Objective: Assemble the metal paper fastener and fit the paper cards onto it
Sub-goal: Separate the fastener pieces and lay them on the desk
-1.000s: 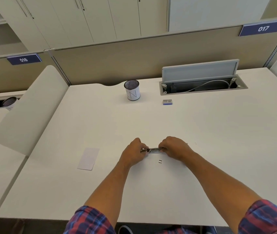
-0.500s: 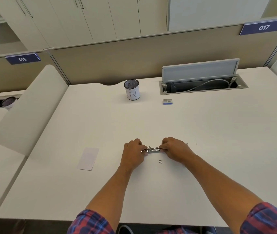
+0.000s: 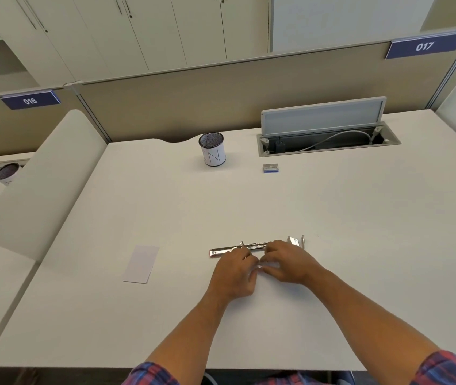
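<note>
The metal paper fastener lies flat on the white desk, a thin prong standing up near its middle. More metal fastener pieces rest just right of it. My left hand and my right hand are in front of the bar, nearer to me and off it. Their fingertips meet over a small pale piece. My right hand pinches that piece. My left hand's fingers are curled, and their grip is hidden. A white paper card lies flat to the left.
A white mesh pen cup stands at the back of the desk, with a small grey and blue box to its right. Behind that is an open cable tray with a raised lid. A rounded divider panel borders the left side.
Both hands have let go of the fastener, which now lies on the desk. They have moved nearer to me, onto the small pieces that lay in front of it.
</note>
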